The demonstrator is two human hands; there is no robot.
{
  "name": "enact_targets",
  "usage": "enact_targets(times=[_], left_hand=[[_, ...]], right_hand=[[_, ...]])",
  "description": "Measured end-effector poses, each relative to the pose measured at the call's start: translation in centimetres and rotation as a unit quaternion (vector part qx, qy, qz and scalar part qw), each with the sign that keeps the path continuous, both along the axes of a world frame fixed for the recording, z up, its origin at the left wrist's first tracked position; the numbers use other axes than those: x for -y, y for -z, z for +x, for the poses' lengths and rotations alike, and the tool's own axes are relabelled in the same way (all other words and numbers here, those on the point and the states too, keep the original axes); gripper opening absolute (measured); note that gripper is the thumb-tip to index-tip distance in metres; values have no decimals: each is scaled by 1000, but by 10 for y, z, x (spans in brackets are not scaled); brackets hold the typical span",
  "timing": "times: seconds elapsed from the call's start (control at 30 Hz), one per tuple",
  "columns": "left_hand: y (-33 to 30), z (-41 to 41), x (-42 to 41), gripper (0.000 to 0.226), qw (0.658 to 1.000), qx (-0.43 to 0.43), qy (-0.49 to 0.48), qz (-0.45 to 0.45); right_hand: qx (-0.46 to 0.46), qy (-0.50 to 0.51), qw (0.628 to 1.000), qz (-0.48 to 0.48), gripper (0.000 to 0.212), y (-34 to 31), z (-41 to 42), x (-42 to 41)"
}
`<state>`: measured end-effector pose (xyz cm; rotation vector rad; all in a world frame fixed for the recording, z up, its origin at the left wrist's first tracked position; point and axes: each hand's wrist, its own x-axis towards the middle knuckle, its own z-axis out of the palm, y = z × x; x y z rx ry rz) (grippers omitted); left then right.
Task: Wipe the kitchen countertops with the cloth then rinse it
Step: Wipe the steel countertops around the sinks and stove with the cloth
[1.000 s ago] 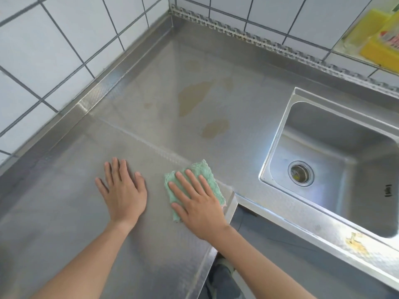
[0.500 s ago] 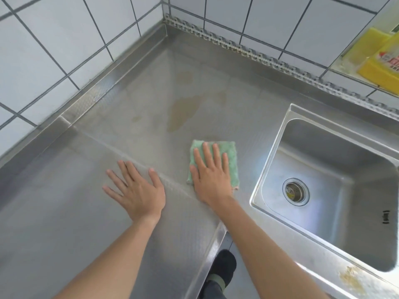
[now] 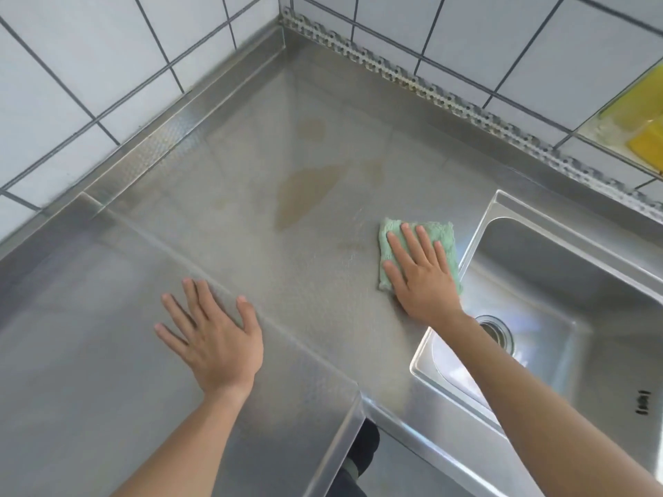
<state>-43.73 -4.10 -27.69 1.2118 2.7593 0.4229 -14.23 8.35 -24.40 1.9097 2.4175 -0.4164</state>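
Right hand [image 3: 419, 278] flat, fingers straight, pressing green cloth [image 3: 439, 234] on table [image 3: 107, 353] beside sink [image 3: 502, 206]; left hand [image 3: 215, 338] flat, empty, braced. Brown stain [image 3: 305, 195] at 10 o'clock from cloth, right hand nearer.

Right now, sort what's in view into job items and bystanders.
Job:
green terry cloth under the flat right hand
stainless steel countertop, brown stains left
stainless steel sink, for rinsing
left hand, bracing flat

Bystanders:
yellow sponges on the wall shelf
white wall tiles
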Motion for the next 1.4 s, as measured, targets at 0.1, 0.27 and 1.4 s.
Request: enact_targets(times=[0.1, 0.27, 1.4], left_hand=[[1, 0, 0, 74, 1000, -6, -3, 3], [1, 0, 0, 74, 1000, -9, -6, 5], [-22, -102, -15, 67, 1000, -1, 25, -18]], right_hand=[[0, 69, 998, -10, 59, 3, -55, -32], [-34, -79, 996, 3, 57, 2, -147, 21], [1, -273, 962, -12, 57, -1, -114, 40]])
